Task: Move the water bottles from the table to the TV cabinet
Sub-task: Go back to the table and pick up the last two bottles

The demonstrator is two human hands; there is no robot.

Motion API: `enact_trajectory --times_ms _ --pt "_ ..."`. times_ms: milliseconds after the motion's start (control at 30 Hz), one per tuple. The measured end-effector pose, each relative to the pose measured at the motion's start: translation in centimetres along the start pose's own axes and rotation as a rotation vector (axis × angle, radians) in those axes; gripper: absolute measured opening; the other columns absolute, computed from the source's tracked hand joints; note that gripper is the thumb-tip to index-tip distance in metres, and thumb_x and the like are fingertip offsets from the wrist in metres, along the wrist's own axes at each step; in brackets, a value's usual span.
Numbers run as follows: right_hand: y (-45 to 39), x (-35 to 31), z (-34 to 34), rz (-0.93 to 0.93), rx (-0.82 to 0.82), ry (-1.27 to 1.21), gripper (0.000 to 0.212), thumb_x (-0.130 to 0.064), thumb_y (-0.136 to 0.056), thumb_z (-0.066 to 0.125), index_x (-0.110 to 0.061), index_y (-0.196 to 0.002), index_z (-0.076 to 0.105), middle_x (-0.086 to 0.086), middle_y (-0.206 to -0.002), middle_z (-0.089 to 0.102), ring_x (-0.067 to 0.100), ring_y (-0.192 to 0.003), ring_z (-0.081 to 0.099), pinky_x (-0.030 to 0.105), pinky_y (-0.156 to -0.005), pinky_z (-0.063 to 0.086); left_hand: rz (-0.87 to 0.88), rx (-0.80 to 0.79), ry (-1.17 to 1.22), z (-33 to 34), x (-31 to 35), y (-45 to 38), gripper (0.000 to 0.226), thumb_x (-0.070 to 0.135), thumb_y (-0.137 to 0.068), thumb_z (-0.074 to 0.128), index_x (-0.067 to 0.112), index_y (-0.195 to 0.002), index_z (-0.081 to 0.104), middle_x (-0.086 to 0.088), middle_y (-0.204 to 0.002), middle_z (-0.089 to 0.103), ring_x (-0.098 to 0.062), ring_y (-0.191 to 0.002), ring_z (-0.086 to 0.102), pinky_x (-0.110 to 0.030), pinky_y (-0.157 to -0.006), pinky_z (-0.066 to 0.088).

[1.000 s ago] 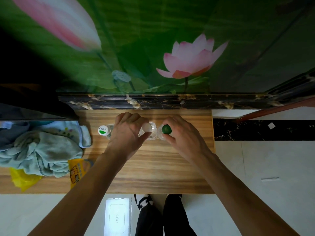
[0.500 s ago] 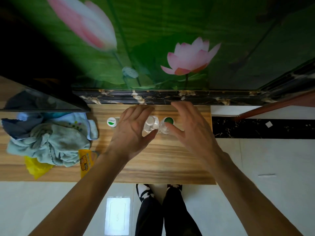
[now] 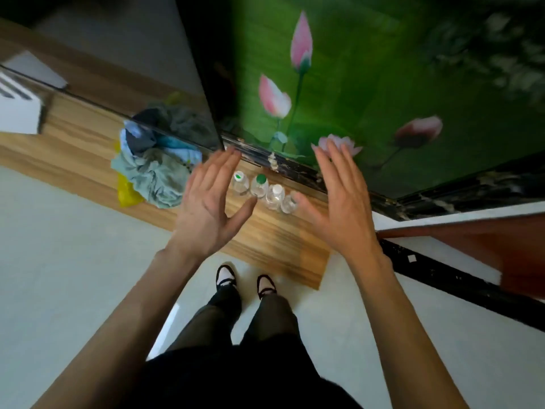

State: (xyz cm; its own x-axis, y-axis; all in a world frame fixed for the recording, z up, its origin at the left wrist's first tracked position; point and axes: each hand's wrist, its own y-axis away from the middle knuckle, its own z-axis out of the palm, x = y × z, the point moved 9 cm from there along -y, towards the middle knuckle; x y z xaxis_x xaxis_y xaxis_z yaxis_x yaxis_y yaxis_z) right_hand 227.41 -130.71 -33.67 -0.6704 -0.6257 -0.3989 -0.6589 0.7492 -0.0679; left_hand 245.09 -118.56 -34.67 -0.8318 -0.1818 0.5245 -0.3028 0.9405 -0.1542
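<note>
Four water bottles [image 3: 262, 191] stand in a row on the TV cabinet [image 3: 274, 246] between my left hand [image 3: 206, 208] and right hand [image 3: 342, 208], both spread and empty (the table isn't visible), so this batch looks delivered.

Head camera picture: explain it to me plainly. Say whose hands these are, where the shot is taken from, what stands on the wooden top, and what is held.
There is no machine here. A person wears a wide-angle camera on the head, so you look down past their own arms to their legs and shoes. The left hand and right hand are both open, fingers spread, holding nothing. Between them, four small clear plastic water bottles stand in a row on the long wood-grain cabinet top, near a wall panel with pink lotus flowers. Left of them lies a crumpled pale blue-green cloth pile over something yellow.
</note>
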Motion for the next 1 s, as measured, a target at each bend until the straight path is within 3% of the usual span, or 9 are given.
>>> enact_trajectory --times_ms 233,400,567,800,1000 --pt "-1.8 -7.9 -5.0 -0.286 0.009 -0.058 0.089 -0.063 -0.098 0.052 -0.016 -0.163 0.014 0.000 -0.172 0.012 0.016 -0.159 0.002 0.052 -0.125 0.020 -0.113 0.282 -0.082 -11.7 2.3 3.6 0.076 0.047 -0.100 0.061 0.006 -0.159 0.035 -0.008 -0.165 0.039 -0.029 -0.155 0.035 -0.057 -0.120 0.034" --pt "-2.1 -16.1 -7.7 -0.551 0.002 -0.157 0.091 -0.066 -0.096 0.051 -0.012 -0.162 0.018 0.002 -0.171 0.015 0.017 -0.159 0.006 0.048 -0.127 0.017 -0.294 0.456 -0.206 -17.2 2.7 9.9 0.081 0.051 -0.097 0.061 0.010 -0.161 0.032 -0.005 -0.166 0.038 -0.026 -0.157 0.032 -0.056 -0.123 0.030" --pt "0.4 -26.3 -8.1 -0.837 -0.036 -0.222 0.096 -0.068 -0.093 0.056 -0.012 -0.162 0.019 0.001 -0.171 0.017 0.016 -0.159 0.009 0.053 -0.125 0.020 -0.515 0.650 -0.381 -23.8 2.6 19.6 0.084 0.057 -0.097 0.058 0.014 -0.162 0.028 -0.003 -0.168 0.034 -0.022 -0.159 0.027 -0.052 -0.127 0.026" --pt "8.6 -40.4 -6.3 -1.208 -0.177 -0.309 0.095 -0.067 -0.093 0.056 -0.013 -0.162 0.018 0.001 -0.171 0.016 0.017 -0.159 0.009 0.049 -0.126 0.020 -0.865 0.894 -0.544 -29.6 5.1 36.4 0.081 0.055 -0.097 0.058 0.013 -0.161 0.031 -0.002 -0.169 0.032 -0.020 -0.159 0.026 -0.047 -0.129 0.024" --pt "20.1 -51.7 -4.7 -1.493 -0.270 -0.372 0.096 -0.066 -0.092 0.058 -0.014 -0.162 0.019 0.000 -0.170 0.019 0.016 -0.158 0.013 0.051 -0.124 0.025 -1.146 0.951 -0.652 -31.5 8.7 51.6 0.081 0.054 -0.095 0.060 0.014 -0.160 0.034 -0.003 -0.169 0.033 -0.021 -0.160 0.026 -0.046 -0.131 0.019"
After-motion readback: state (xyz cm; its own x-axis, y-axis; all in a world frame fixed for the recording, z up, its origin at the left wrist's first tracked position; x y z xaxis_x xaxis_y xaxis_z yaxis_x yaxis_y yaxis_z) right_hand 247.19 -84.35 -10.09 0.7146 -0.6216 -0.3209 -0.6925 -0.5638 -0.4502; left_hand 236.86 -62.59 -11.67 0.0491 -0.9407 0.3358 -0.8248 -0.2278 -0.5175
